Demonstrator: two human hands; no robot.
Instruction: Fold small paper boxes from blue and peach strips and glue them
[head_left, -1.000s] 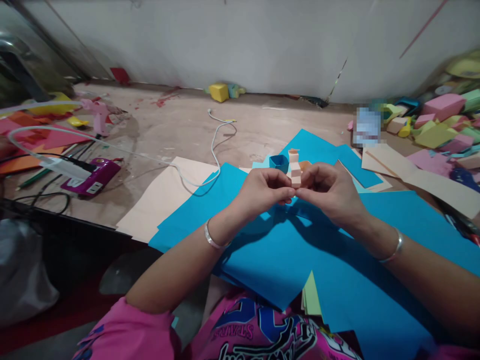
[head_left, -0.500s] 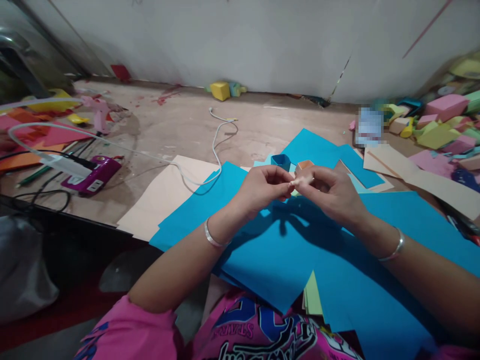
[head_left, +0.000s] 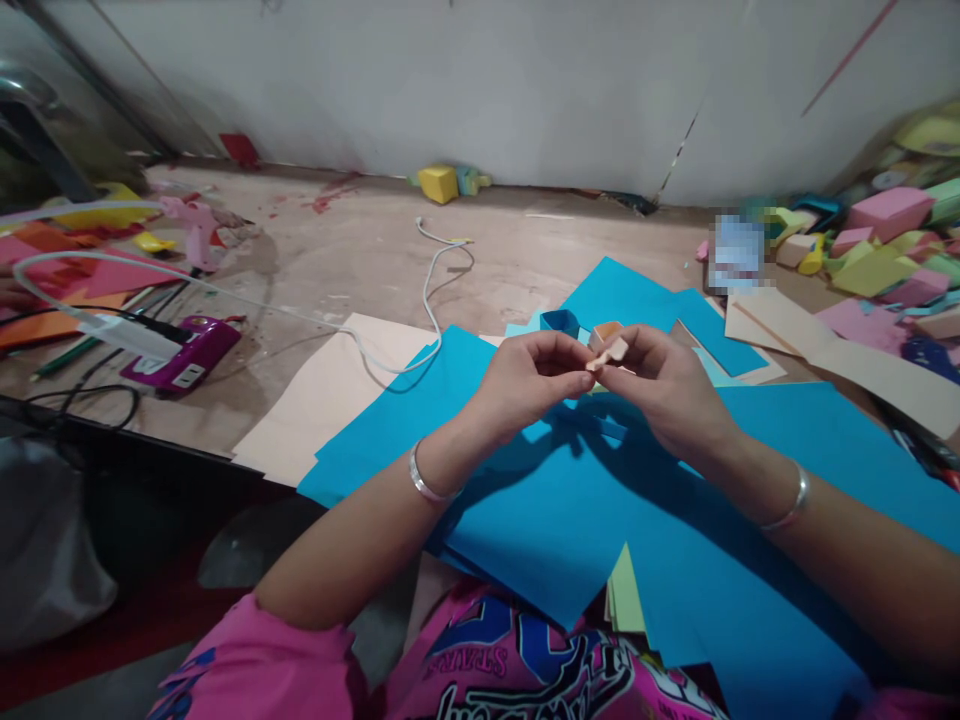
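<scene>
Between my fingertips is a small folded piece of cream paper (head_left: 609, 354). My left hand (head_left: 534, 378) pinches its left end, with thumb and forefinger closed. On the other side my right hand (head_left: 667, 378) grips it too, its fingers partly curled over it. Both hands hover above sheets of blue paper (head_left: 525, 520). Just behind them stand a small open blue paper box (head_left: 559, 321) and a peach paper box (head_left: 604, 333), the second partly hidden by my right hand.
Left lie a purple power strip (head_left: 187, 355), a pink glue gun (head_left: 196, 232) and a white cable (head_left: 431, 290). Paper shapes (head_left: 885, 260) pile up at the right beside a blurred-out phone-like object (head_left: 738, 252). A yellow paper box (head_left: 438, 184) sits by the wall.
The folded paper has turned between my fingers, and more of it shows now. My hands have shifted only slightly.
</scene>
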